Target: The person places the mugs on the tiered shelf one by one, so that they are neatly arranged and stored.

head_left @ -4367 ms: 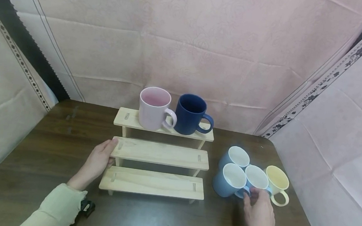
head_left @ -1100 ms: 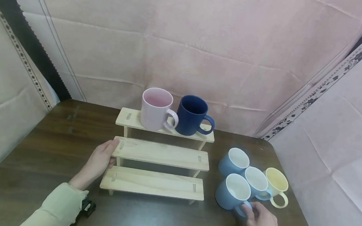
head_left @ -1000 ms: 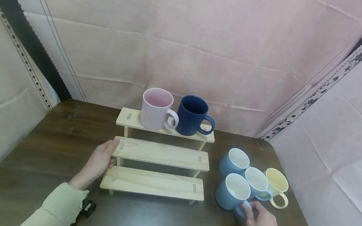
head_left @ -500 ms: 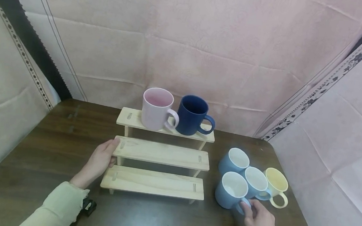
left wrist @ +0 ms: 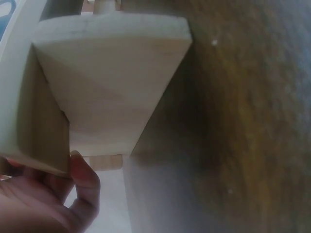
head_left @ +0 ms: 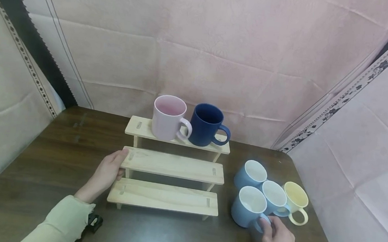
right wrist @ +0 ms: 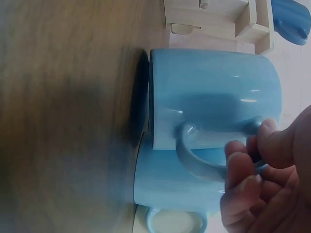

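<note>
My right hand [head_left: 278,240] pinches the handle of the front light-blue mug [head_left: 244,213] between thumb and fingers. In the right wrist view that mug [right wrist: 209,92] fills the middle, thumb pressed on the upper part of its handle [right wrist: 197,167]. Its base is close to the tabletop. Behind it stand two more light-blue mugs [head_left: 246,178], with a yellow mug [head_left: 294,202] at their right. My left hand [head_left: 104,172] grips the left end of the middle step [head_left: 176,165] of a three-step wooden rack, thumb on top; fingers [left wrist: 85,182] curl below the board in the left wrist view.
On the rack's top step [head_left: 141,128] stand a pale pink mug [head_left: 163,128] and a navy mug [head_left: 200,132], handles to the right. The middle and front steps [head_left: 163,196] bear nothing. A dark wooden table [head_left: 55,162] lies under everything, with cloth walls [head_left: 203,49] at back and sides.
Since the earliest frame, the front light-blue mug has come a little toward me in my right hand, away from the mug behind. It tilted slightly half a second ago. The left hand keeps its hold.
</note>
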`<state>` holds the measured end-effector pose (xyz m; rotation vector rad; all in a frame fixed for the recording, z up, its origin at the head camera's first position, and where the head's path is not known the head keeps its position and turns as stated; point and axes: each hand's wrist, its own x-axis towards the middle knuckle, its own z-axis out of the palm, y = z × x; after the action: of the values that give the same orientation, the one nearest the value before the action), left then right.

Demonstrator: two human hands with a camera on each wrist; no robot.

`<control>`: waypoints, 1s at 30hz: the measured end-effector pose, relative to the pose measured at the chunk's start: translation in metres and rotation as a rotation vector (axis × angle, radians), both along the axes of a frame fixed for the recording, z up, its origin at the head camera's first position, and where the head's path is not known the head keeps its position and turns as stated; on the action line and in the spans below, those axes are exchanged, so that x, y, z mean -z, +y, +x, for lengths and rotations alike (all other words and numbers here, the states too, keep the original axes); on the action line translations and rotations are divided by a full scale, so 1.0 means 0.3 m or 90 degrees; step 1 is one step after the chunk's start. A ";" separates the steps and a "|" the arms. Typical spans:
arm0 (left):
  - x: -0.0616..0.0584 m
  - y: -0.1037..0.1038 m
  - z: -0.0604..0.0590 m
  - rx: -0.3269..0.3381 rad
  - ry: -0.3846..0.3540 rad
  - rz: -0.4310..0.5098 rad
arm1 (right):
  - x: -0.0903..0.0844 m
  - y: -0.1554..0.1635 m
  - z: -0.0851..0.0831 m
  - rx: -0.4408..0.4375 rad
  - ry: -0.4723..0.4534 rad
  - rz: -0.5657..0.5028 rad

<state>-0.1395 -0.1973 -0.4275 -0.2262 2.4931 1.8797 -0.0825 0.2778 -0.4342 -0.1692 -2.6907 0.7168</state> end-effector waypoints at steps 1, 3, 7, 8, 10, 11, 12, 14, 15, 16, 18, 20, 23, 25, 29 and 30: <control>0.000 0.000 0.000 0.001 0.000 0.000 | 0.002 0.001 0.002 0.002 0.009 -0.002; -0.001 0.001 0.001 0.001 0.001 0.000 | 0.005 0.003 0.007 0.008 0.029 -0.007; 0.000 0.001 0.001 0.000 0.002 0.000 | 0.000 0.005 0.016 0.017 0.053 -0.026; 0.000 0.001 0.001 0.000 0.001 0.001 | -0.002 0.006 0.017 0.022 0.055 -0.031; -0.001 0.001 0.001 0.001 0.002 -0.001 | -0.010 0.007 0.020 0.030 0.060 -0.038; -0.001 0.000 0.001 0.001 0.002 -0.002 | -0.013 0.009 0.020 0.033 0.065 -0.043; -0.001 0.000 0.002 0.002 0.002 -0.002 | -0.017 0.009 0.021 0.035 0.072 -0.047; -0.002 0.000 0.002 0.003 0.002 -0.001 | -0.022 0.012 0.022 0.033 0.096 -0.054; -0.003 0.001 0.003 0.004 0.003 0.000 | -0.026 0.011 0.023 0.031 0.105 -0.060; -0.003 0.000 0.003 0.004 0.003 0.002 | -0.030 0.011 0.023 0.029 0.115 -0.066; -0.003 0.000 0.002 0.005 0.001 0.007 | -0.036 0.010 0.025 0.023 0.134 -0.075; -0.003 0.000 0.002 0.005 0.002 0.009 | -0.043 0.008 0.025 0.020 0.149 -0.083; -0.004 -0.001 0.003 0.005 0.002 0.009 | -0.054 0.004 0.025 0.018 0.171 -0.086; -0.004 0.000 0.004 0.005 0.004 0.008 | -0.064 0.000 0.025 0.018 0.177 -0.091; -0.003 -0.001 0.004 0.004 0.002 0.009 | -0.084 -0.008 0.028 0.018 0.175 -0.096; -0.003 -0.001 0.004 0.005 0.002 0.009 | -0.088 -0.010 0.028 0.018 0.174 -0.094</control>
<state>-0.1384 -0.1977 -0.4267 -0.2144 2.4783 1.8952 -0.0741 0.2749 -0.4078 -0.1346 -2.3741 0.8632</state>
